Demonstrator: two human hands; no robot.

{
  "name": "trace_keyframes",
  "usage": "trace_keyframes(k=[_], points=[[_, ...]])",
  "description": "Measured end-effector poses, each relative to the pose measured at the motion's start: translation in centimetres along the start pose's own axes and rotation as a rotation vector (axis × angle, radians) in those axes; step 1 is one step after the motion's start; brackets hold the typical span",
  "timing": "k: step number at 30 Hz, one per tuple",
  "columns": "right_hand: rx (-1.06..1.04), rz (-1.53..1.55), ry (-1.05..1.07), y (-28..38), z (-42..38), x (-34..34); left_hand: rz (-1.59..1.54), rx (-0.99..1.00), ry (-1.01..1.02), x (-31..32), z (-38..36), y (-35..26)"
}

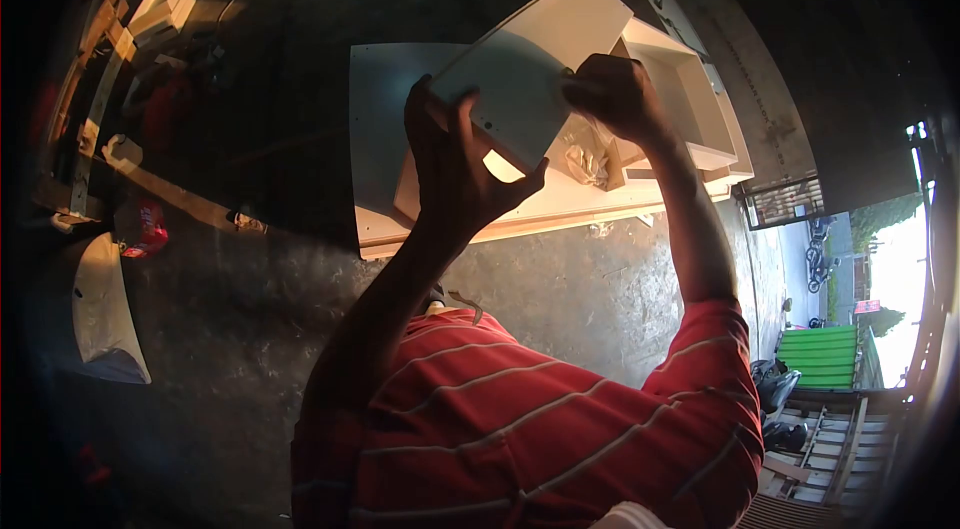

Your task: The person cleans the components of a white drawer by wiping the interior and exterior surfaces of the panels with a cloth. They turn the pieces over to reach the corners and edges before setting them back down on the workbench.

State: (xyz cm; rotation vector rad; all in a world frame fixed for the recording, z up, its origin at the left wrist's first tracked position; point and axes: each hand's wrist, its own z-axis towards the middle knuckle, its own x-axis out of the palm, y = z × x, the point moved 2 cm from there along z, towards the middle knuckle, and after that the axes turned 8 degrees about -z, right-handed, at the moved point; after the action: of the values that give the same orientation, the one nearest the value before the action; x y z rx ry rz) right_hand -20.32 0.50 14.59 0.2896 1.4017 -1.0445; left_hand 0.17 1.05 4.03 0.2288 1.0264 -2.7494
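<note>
A person in a red striped shirt (520,429) is raising both arms up and away from the body, holding a white panel (515,94) between the two hands. The hand on the left of the view (455,164) is reaching up from a nearly straight forearm; its thumb and fingers are spreading around the panel's lower corner and clamping it — the thumb is sticking out to the right, under the board's edge, while the fingertips are curling over its near face. The hand on the right of the view (615,94) is balling into a closed fist on the panel's right edge, its wrist bending and its forearm running down to the red sleeve. Which of the two is the person's own left or right, I cannot tell with certainty from this view.

The panel is tilting, one corner pointing toward the top of the frame, and it is hanging above a white cabinet carcass (690,99) that is lying on a flat white board (385,129) on the dark concrete floor (250,309). A small clear bag (590,164) is sitting inside the carcass — just below the fist.
</note>
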Motion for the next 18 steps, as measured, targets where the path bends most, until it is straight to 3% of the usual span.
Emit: trace_keyframes(k=[1, 3, 4, 5, 7, 8, 9, 14, 15, 18], points=[[0.007, 0.003, 0.009, 0.8, -0.4, -0.2, -0.008, -0.003, 0.013, -0.2, 0.1, -0.1], [0.188, 0.493, -0.152, 3.2, -0.1, -0.9, 0.007, 0.004, 0.011, -0.6, 0.7, -0.2], [0.128, 0.470, -0.114, 4.9, 0.1, -1.9, 0.029, 0.009, 0.007, -0.8, 0.8, -0.1], [0.277, 0.566, -0.106, 5.5, 0.2, -2.1, 0.050, 0.014, 0.006, -0.8, 0.7, -0.2], [0.135, 0.447, -0.138, 2.9, -0.6, -0.8, 0.039, 0.020, 0.003, -0.4, 0.5, 0.0], [0.082, 0.145, -0.007, 1.5, -0.8, -0.6, 0.030, 0.035, -0.014, -0.1, 0.6, 0.0], [0.002, 0.004, -0.067, 0.8, -0.4, -0.5, 0.023, 0.038, -0.009, 0.0, 0.6, 0.0], [0.073, 0.456, -0.124, 3.8, 0.3, -1.6, 0.005, 0.052, -0.026, -0.2, 0.7, 0.3], [-0.118, 0.410, -0.149, 2.5, 0.4, -0.9, 0.002, 0.051, -0.020, -0.2, 0.5, 0.3], [-0.079, 0.111, 0.042, 0.4, 0.9, -0.7, -0.032, 0.031, -0.030, 0.1, 0.4, 0.4]])
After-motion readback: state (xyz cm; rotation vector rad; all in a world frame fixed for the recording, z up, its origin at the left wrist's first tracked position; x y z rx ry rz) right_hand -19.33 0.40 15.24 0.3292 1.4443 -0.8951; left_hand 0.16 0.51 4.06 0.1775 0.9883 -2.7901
